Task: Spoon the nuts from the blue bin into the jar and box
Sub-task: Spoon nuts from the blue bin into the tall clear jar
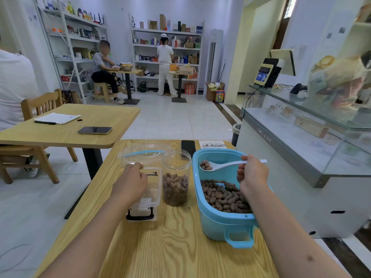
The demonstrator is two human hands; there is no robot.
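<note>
I'm looking into a shop room with stocked shelves (166, 47) along the far wall and a glass counter (301, 125) on my right. In front of me is a wooden table (160, 247) holding everything for the job.

The blue bin (220, 223) sits on the right side of the table, its near half covered with brown nuts (222, 197). My right hand (253, 171) is curled round the handle of a white spoon (222, 165), which hangs above the bin's far end with a few nuts in its bowl, pointing left toward the jar.

The clear jar (176, 177) stands upright just left of the bin, open at the top and about half full of nuts. Just left of the jar is the clear box (149, 195), with a black latch at its near end; I can't make out any nuts inside it. My left hand (131, 180) rests on the box's left rim, fingers curled over the edge and gripping it. A clear lid (144, 153) with a blue seal lies behind the box.

A dark phone (188, 147) and a printed sheet (212, 145) lie at the table's far edge. Another table (60, 135) to the left holds a phone and a notepad.
</note>
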